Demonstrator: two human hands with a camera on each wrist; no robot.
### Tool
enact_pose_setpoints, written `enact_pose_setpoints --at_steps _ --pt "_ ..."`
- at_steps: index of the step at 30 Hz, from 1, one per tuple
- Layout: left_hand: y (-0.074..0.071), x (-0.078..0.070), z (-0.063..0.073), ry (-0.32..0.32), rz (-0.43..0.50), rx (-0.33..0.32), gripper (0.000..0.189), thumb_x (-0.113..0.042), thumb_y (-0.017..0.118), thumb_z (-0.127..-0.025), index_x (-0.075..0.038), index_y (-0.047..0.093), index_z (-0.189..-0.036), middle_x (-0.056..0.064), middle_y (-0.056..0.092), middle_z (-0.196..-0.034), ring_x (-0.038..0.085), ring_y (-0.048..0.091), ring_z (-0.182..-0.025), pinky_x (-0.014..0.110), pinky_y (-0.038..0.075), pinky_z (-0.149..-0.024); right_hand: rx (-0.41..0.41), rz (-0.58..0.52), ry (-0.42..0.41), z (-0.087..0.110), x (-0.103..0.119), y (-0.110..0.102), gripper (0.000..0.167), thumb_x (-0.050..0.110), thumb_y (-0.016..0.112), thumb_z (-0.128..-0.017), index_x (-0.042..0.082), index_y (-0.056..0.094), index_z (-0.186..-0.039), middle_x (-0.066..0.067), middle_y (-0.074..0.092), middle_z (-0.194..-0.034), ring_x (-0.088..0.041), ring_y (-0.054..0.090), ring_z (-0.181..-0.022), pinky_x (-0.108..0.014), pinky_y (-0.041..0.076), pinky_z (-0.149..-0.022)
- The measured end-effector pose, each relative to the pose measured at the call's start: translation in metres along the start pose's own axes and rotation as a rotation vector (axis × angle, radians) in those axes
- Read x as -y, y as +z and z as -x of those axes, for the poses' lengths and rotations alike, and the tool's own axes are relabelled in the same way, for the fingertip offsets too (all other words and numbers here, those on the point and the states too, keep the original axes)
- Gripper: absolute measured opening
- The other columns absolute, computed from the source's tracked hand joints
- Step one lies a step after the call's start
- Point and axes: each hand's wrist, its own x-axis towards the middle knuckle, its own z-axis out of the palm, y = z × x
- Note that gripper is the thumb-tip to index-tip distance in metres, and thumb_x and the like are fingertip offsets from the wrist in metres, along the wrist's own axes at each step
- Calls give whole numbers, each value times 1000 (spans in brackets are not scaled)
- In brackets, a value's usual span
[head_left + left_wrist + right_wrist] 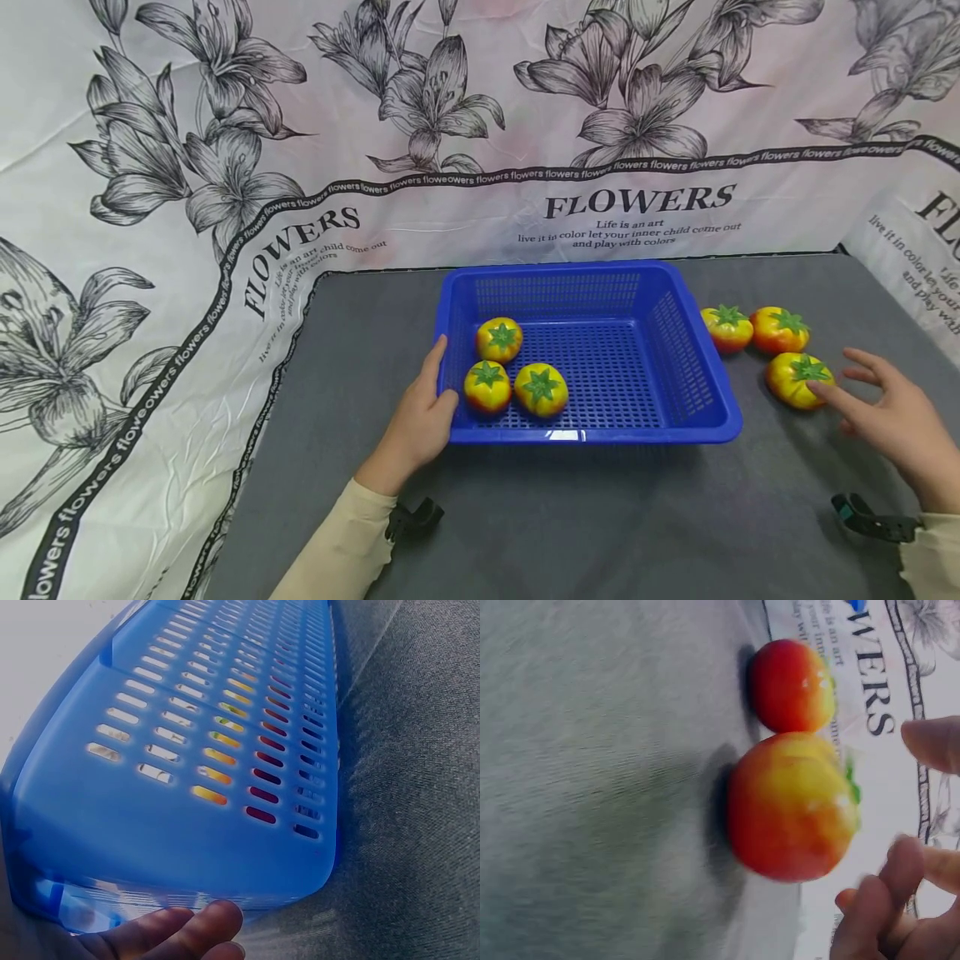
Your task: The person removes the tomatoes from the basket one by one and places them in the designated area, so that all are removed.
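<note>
A blue plastic basket (pixel 592 436) sits on the grey table, and my left hand (pixel 415 421) grips its left rim. In the left wrist view, fingers (pixel 206 930) curl against the outside of the basket's slotted wall (pixel 172 825). Inside, at the left end, lie three yellow-red tomatoes (pixel 542 390) with green star-shaped tops. Three more lie right of the basket. My right hand (pixel 892 417) hovers by the nearest tomato (pixel 793 382), thumb and fingers spread. In the right wrist view a gap shows between the fingers and that tomato (pixel 791 814).
Behind the near tomato, two others, one tomato (pixel 726 331) close to the basket's right wall and another tomato (pixel 778 331), lie side by side. A white floral cloth (pixel 465 225) hangs along the table's back and sides. Dark bands circle both wrists.
</note>
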Motion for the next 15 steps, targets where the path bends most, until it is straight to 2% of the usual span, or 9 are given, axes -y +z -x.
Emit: enact_pose_setpoints --at_steps 5,7,13,15 --pt "0 1 0 3 1 1 74 -9 41 -102 -17 14 -170 7 23 -174 26 30 -156 53 23 -126 -55 20 -30 -3 15 -8 85 33 59 -106 -13 13 -161 -53 25 -150 -30 64 -57 -31 47 -48" --pt "0 2 0 4 -2 -1 74 -9 42 -102 -17 14 -170 8 23 -174 26 30 -156 53 23 -126 -68 23 -47 -4 23 -11 84 32 60 -106 -13 14 -161 -53 24 -151 -33 65 -60 -31 47 -48" --pt "0 4 0 0 -10 -7 74 -9 42 -102 -18 15 -170 7 23 -174 25 30 -156 52 23 -127 -65 19 -115 1 52 -16 82 33 61 -106 -11 20 -161 -49 28 -152 -24 62 -56 -29 48 -47" --pt "0 5 -1 5 -9 -6 74 -9 42 -102 -18 14 -170 8 23 -174 26 30 -156 52 23 -127 -67 23 -143 3 62 -17 81 33 61 -106 -10 22 -162 -48 29 -153 -32 64 -63 -34 50 -50"
